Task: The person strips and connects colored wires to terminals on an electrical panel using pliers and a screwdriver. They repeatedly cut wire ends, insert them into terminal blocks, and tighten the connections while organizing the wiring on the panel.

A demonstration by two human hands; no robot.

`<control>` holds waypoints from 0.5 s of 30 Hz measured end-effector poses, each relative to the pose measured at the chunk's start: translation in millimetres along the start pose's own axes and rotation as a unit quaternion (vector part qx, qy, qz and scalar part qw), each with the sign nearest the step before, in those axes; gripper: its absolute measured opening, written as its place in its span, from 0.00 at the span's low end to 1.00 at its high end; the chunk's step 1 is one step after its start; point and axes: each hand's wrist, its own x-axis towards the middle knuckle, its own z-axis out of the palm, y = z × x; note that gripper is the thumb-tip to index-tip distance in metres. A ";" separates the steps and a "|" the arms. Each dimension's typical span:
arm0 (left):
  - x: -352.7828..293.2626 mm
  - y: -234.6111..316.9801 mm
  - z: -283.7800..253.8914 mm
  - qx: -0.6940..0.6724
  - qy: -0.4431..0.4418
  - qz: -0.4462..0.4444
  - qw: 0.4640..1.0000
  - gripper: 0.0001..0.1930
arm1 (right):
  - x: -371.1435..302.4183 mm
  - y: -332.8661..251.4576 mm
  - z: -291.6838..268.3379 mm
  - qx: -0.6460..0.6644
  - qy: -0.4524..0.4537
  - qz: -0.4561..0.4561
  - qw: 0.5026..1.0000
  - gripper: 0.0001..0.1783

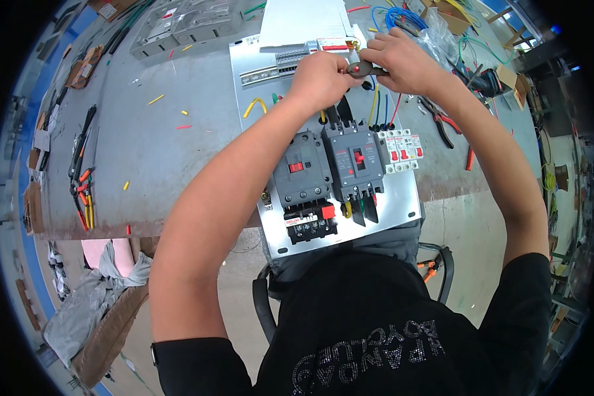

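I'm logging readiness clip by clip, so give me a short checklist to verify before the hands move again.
1. Dark hand tool held: ok, in the right hand.
2. Left hand near the tool's head: ok.
3. Left hand's grip: cannot tell, what it pinches is hidden.
4. Metal panel fully on the table: not ok, near end overhangs.
5. Tabletop scraps removed: not ok, a yellow scrap lies left of the panel.
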 end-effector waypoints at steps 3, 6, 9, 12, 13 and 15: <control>-4.5 5.1 -3.6 -0.005 -0.013 -0.009 1.000 0.14 | 20.7 22.6 17.3 -0.038 0.054 -0.110 0.992 0.22; -8.2 7.8 -8.8 -0.031 -0.032 -0.021 0.999 0.13 | 45.0 31.7 23.5 -0.036 0.109 -0.187 0.976 0.19; -10.2 4.2 -9.9 -0.054 -0.034 -0.024 0.998 0.13 | 56.7 37.2 23.1 -0.025 0.116 -0.233 0.965 0.17; -10.3 2.9 -7.7 -0.062 -0.040 -0.026 0.997 0.13 | 60.0 43.2 19.5 -0.007 0.108 -0.259 0.960 0.18; -10.9 2.8 -7.4 -0.058 -0.041 -0.028 0.997 0.13 | 57.5 41.3 17.1 -0.004 0.094 -0.252 0.963 0.18; -11.7 5.3 -9.0 -0.050 -0.039 -0.037 0.997 0.13 | 48.2 37.8 13.8 0.002 0.047 -0.208 0.977 0.21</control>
